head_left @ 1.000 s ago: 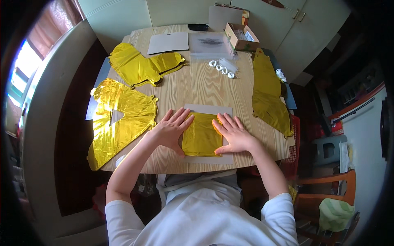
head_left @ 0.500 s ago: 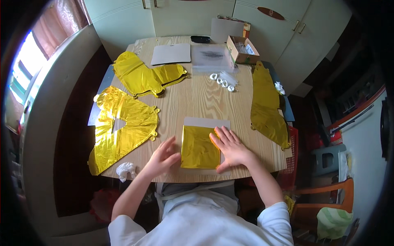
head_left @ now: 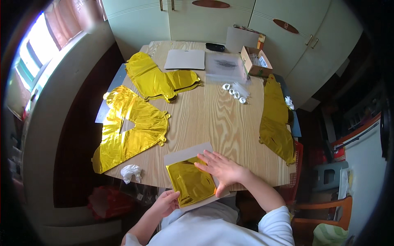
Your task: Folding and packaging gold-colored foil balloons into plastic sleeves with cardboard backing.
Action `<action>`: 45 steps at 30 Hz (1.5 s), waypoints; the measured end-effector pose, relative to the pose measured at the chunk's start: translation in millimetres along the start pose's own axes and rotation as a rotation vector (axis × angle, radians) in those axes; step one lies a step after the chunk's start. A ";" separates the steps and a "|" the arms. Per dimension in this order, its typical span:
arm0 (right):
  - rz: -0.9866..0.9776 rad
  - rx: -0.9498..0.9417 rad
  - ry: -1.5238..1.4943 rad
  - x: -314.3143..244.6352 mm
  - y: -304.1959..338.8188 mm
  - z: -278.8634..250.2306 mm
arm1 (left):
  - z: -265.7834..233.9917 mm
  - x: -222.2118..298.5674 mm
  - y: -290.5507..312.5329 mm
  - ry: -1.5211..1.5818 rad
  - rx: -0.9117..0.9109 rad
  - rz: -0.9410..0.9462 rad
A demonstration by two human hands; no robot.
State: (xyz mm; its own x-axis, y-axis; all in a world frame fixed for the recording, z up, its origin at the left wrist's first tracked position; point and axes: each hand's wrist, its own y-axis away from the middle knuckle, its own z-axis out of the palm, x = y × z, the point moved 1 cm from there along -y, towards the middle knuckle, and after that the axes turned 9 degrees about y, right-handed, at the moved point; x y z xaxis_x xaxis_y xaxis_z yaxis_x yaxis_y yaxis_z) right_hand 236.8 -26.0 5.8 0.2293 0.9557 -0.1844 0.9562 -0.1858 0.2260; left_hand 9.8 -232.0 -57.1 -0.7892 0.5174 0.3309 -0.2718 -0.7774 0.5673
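Observation:
A folded gold foil balloon (head_left: 186, 182) lies as a flat square on a pale grey card (head_left: 184, 155). Both sit askew at the table's near edge, their lower part jutting past it toward my body. My left hand (head_left: 166, 203) pinches the lower left edge, thumb on top; its other fingers are mostly hidden. Spread flat over the right side of the foil, my right hand (head_left: 223, 170) has its fingers apart. Two unfolded gold foil balloons, one curved (head_left: 137, 127) and one bent (head_left: 160, 78), rest on the left.
Another gold foil balloon (head_left: 276, 121) lies along the right edge. White ribbon rolls (head_left: 236, 94), a clear plastic sheet (head_left: 225, 67), a grey card (head_left: 184, 59) and a cardboard box (head_left: 256, 61) occupy the far side. Crumpled white tissue (head_left: 131, 173) is near my left forearm.
The card with the folded foil has slid toward me over the table edge and turned askew. My left hand, apart from it before, now grips its lower left edge; my right hand stays on it.

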 end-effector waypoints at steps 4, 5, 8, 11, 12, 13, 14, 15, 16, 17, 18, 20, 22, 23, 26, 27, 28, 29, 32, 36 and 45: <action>-0.068 -0.057 -0.040 4.7 -1.2 -9.9 | 12.2 -0.9 -5.9 -0.006 0.006 -0.004; -0.086 -0.081 -0.053 6.8 -2.7 -13.9 | 18.1 -2.2 -6.7 -0.072 0.056 0.032; -0.205 -0.018 -0.431 39.9 -9.0 -7.6 | 30.5 7.0 -3.7 -0.123 0.031 0.076; 0.089 0.114 -0.541 92.3 -26.6 -50.1 | 25.4 14.6 0.3 -0.131 -0.068 0.136; 0.205 0.194 -0.493 117.3 -38.7 -61.4 | 26.1 14.1 0.7 -0.095 -0.061 0.174; 0.323 0.279 -0.441 147.6 -52.1 -67.7 | 30.4 15.1 0.8 -0.063 -0.059 0.212; 0.417 0.372 -0.455 186.7 -59.1 -65.1 | 31.6 17.7 -2.3 -0.037 -0.068 0.241; 0.506 0.470 -0.473 225.5 -64.3 -62.8 | 19.9 15.3 -8.8 -0.052 -0.029 0.270; 0.553 0.494 -0.466 252.2 -75.5 -71.2 | 12.4 14.4 -9.5 -0.060 0.034 0.293; 0.607 0.520 -0.455 276.1 -83.6 -80.0 | 15.9 17.8 -11.1 -0.033 -0.009 0.332; 0.632 0.552 -0.339 300.8 -93.0 -81.6 | 24.2 20.8 -11.2 -0.007 -0.050 0.373; 0.710 0.605 -0.096 355.7 -97.0 -76.0 | 44.9 34.1 -11.7 -0.001 0.071 0.356; 0.806 0.482 -0.039 383.5 -109.5 -77.6 | 13.9 34.6 -21.7 0.012 0.001 0.403; 0.849 0.412 0.003 385.7 -118.7 -80.8 | 4.6 34.2 -23.4 0.001 0.014 0.430; 0.903 0.194 0.058 399.1 -126.4 -77.2 | 11.2 44.3 -24.4 -0.014 0.019 0.487; 0.914 0.198 0.020 403.1 -124.2 -71.0 | 13.6 46.2 -27.9 -0.004 0.012 0.504; 0.926 0.201 -0.017 405.4 -122.0 -65.9 | 16.8 49.2 -30.4 0.006 0.005 0.521; 0.943 0.221 0.005 410.2 -123.1 -58.8 | 19.6 53.8 -31.2 0.006 0.042 0.508; 0.958 0.257 -0.019 407.4 -129.8 -52.3 | 21.4 58.7 -40.7 0.078 -0.003 0.481; 0.979 0.314 -0.081 408.8 -135.1 -51.7 | 20.5 56.8 -47.7 0.046 0.024 0.480; 0.777 0.794 0.052 372.3 -86.6 -156.8 | 11.3 49.2 -45.9 0.036 0.073 0.411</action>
State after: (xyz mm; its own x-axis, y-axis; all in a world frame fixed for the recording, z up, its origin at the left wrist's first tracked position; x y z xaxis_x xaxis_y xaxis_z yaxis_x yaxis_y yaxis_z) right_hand 210.8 381.7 67.6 0.8265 0.5209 -0.2137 0.4048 -0.8136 -0.4173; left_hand -10.3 -166.8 -58.3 -0.8429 0.1559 0.5150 0.1081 -0.8885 0.4459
